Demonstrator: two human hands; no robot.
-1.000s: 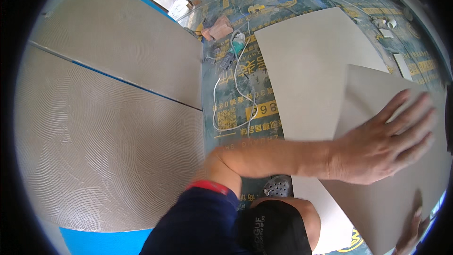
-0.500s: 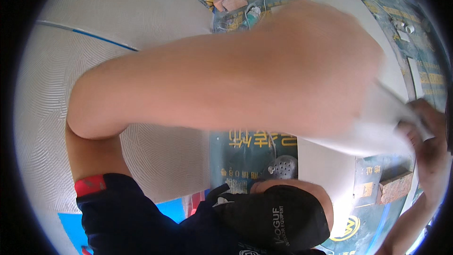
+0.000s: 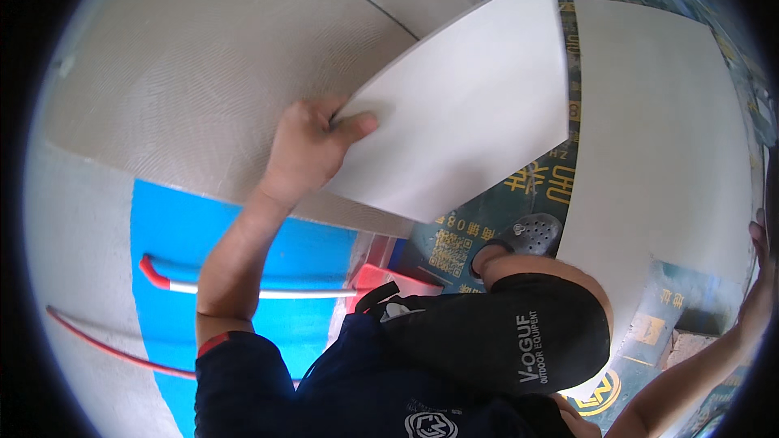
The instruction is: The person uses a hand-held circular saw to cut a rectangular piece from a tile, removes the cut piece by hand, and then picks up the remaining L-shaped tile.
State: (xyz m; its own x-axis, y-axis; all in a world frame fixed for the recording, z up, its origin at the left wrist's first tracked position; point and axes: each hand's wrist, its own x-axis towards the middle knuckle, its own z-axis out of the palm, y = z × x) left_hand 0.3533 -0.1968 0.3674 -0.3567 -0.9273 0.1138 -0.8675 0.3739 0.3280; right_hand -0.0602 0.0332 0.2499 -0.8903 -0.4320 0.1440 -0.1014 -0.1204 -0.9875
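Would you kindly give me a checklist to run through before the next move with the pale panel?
1. Left hand grips pale panel: ok, thumb on its face.
2. Right hand supports panel: not ok, apart at far right.
3. Right hand empty: cannot tell, picture's rim obscures it.
4. Grey clog clear of panel: ok, floor covering shows between.
5. Panel clear of ridged surface: cannot tell, they overlap in view.

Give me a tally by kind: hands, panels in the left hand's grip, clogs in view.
Hands: 2 (left hand, right hand at the picture's edge)
White panel in left grip: 1
Grey clog: 1
Total: 4
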